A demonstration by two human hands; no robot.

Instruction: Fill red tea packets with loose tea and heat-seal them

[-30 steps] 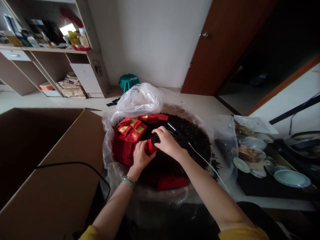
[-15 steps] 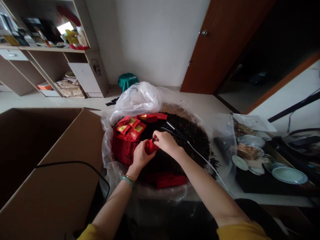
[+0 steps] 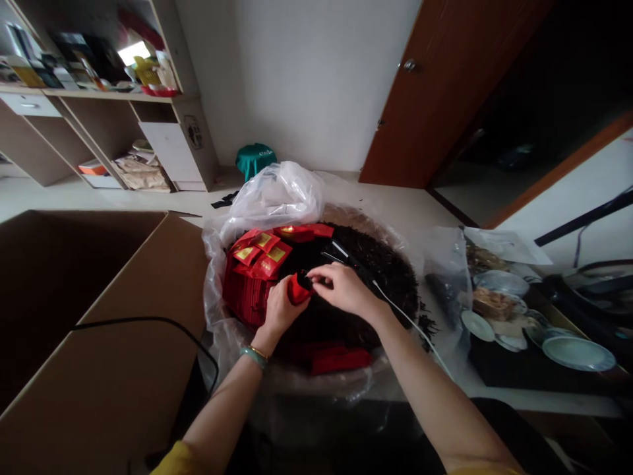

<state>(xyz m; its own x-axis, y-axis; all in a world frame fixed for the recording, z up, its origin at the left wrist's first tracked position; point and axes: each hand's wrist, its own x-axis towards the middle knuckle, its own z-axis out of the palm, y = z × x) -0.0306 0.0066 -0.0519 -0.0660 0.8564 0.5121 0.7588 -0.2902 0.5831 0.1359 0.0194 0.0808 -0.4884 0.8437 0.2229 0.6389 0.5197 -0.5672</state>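
Observation:
My left hand point(image 3: 281, 305) is wrapped round a small red packet point(image 3: 299, 290), whose open mouth shows dark leaves inside. My right hand point(image 3: 341, 285) is at the packet's mouth, thumb and fingers pinched together; what they hold, if anything, is too small to make out. Beneath both hands, a heap of dark dried leaves point(image 3: 378, 264), looking like loose tea, fills a round container lined with clear plastic point(image 3: 213, 284). Several red packets with gold labels point(image 3: 270, 260) lie on the heap's left side, above a row of stacked red packets point(image 3: 244, 297). More red packets point(image 3: 341, 358) lie at the near edge.
A slim black device point(image 3: 359, 265) with a white cable point(image 3: 395, 309) rests on the leaves. To the left stands an open cardboard box point(image 3: 123, 316) with a black cable point(image 3: 148, 320) across it. Dishes point(image 3: 576, 348) sit on a low surface at the right. Shelves point(image 3: 109, 95) are behind.
My right hand has drawn back slightly to the right from the packet's mouth, so the dark leaves inside now show. My left hand keeps its grip on the packet.

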